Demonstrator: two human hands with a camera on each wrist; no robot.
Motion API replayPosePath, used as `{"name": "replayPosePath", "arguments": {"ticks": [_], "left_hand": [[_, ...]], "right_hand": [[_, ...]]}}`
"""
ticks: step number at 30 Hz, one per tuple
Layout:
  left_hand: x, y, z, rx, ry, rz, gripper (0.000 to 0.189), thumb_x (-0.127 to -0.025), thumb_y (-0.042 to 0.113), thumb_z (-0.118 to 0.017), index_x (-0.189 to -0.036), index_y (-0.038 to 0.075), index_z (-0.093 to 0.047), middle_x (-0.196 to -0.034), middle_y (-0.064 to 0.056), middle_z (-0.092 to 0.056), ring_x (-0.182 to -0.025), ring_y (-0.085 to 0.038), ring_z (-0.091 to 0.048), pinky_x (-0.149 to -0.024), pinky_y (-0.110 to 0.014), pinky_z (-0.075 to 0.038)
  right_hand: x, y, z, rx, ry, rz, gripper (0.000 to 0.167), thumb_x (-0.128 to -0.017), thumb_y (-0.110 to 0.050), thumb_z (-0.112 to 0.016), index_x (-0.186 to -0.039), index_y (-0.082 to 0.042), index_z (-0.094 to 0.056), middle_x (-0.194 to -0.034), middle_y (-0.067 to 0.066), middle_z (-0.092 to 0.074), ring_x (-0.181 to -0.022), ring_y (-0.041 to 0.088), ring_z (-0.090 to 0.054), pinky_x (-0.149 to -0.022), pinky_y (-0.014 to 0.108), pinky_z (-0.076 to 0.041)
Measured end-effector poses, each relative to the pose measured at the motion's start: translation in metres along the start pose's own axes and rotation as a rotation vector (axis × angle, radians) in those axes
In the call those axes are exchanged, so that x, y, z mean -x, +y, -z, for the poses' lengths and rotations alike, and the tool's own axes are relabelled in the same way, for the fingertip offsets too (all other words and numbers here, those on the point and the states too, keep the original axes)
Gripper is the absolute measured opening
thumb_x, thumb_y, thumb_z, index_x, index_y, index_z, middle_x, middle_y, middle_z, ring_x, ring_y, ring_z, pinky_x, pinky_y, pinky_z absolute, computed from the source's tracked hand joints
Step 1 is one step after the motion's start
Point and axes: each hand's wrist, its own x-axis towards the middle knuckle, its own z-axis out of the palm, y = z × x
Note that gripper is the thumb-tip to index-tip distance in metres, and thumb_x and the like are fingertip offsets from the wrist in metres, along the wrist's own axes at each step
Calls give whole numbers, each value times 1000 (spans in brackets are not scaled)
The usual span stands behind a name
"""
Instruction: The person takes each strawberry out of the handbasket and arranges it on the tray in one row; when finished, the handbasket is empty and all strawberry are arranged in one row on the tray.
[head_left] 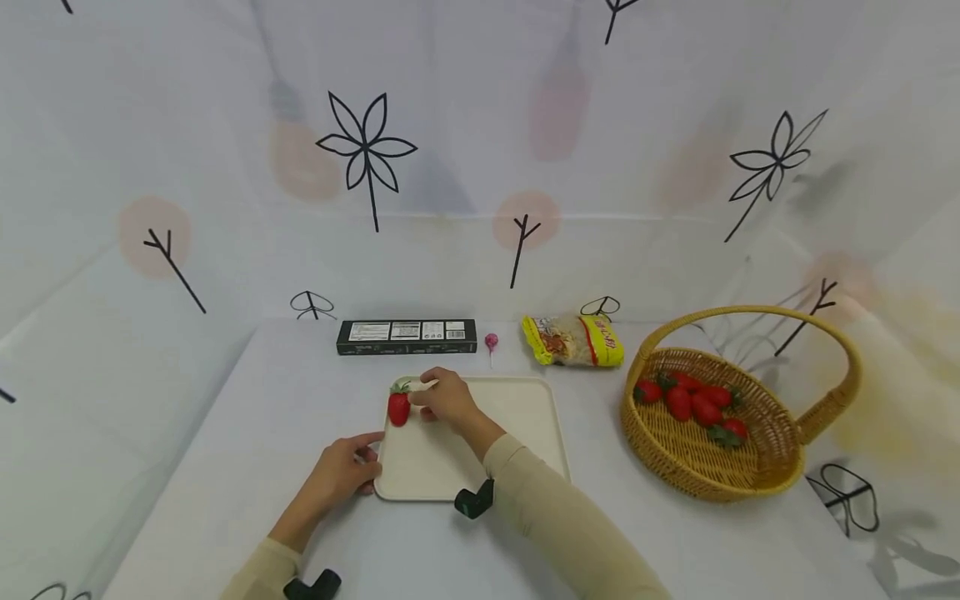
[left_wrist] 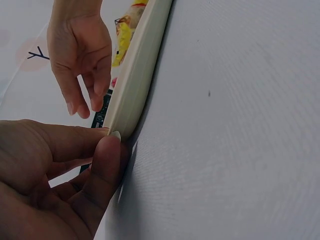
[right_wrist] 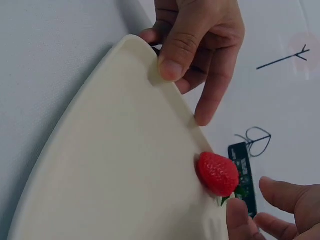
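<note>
A cream rectangular tray (head_left: 480,467) lies on the white table in front of me. My left hand (head_left: 341,471) pinches its left rim; in the left wrist view, the thumb (left_wrist: 104,160) is on one side of the rim and the index finger on the other. A red strawberry (head_left: 399,408) with green leaves lies inside the tray at its far left corner. Just right of the strawberry is my right hand (head_left: 446,400), reaching over the tray. In the right wrist view that hand (right_wrist: 295,215) has thumb and fingers spread apart beside the leaves, nothing between them.
At the right stands a wicker basket (head_left: 652,458) with a tall handle, holding several strawberries (head_left: 705,408). Behind the tray lie a long black box (head_left: 407,337), a pink lollipop (head_left: 491,341) and a yellow food packet (head_left: 573,340). A patterned white cloth hangs behind the table.
</note>
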Motion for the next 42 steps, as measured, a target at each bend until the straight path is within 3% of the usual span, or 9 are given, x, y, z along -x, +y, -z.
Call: {"name": "replayPosePath", "arguments": {"ticks": [9,13,21,34,42], "left_hand": [[0,1,2,7,24,-5,53,-85,-2,-67,-138,2,-62,-89,-4,-60,-60,-14,-59,-54,-26,-53],[-1,-1,0,17,14,4,54,-84,-2,-67,-138,1,-61,-89,-4,-61,-58,-14,-60,-52,-25,-52],[0,-2,-2,35,22,19,56,-83,-3,-67,-138,1,-61,-89,-4,-60,-59,-14,-60,-52,-26,-53],[-2,-3,-3,27,15,29,57,-83,-2,-69,-139,2,-61,-92,-5,-61,-60,-13,-60,-53,-26,-54],[-2,-4,0,35,13,24,56,-84,-2,-69,-138,2,-61,-91,-5,-61,-60,-14,-60,-54,-27,-54]], "right_hand": [[29,-14,49,-98,-67,-3,40,-96,-15,-67,-132,2,-59,-101,11,-66,-81,23,-68,-73,35,-62],[50,-11,76,-124,-37,9,37,-96,-15,-66,-129,-1,-60,-101,13,-65,-78,21,-67,-72,35,-62],[98,-7,137,-116,26,63,35,-96,-14,-65,-128,-2,-60,-101,17,-64,-84,29,-69,-73,36,-62],[175,4,241,55,132,127,43,-99,-21,-66,-132,4,-55,-103,11,-64,-88,26,-68,-77,38,-62],[197,13,312,337,170,155,42,-103,-29,-61,-129,3,-56,-101,7,-67,-84,18,-66,-70,31,-59]]}}
